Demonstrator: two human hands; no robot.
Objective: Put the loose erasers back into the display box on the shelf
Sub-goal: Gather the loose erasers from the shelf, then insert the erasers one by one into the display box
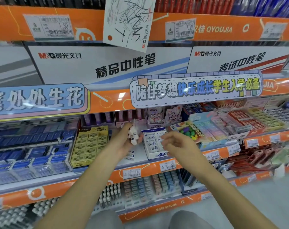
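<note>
Stationery shelf (135, 164), frame centre: left hand (123, 142) clasps several white erasers (133, 135) just left of the white display box (154, 146), while right hand (175, 142) hovers loosely curled, empty, over it.

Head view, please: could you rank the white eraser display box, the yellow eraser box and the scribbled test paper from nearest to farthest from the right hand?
1. White eraser display box, just left of the right hand.
2. Yellow eraser box, further left.
3. Scribbled test paper, high above.
</note>
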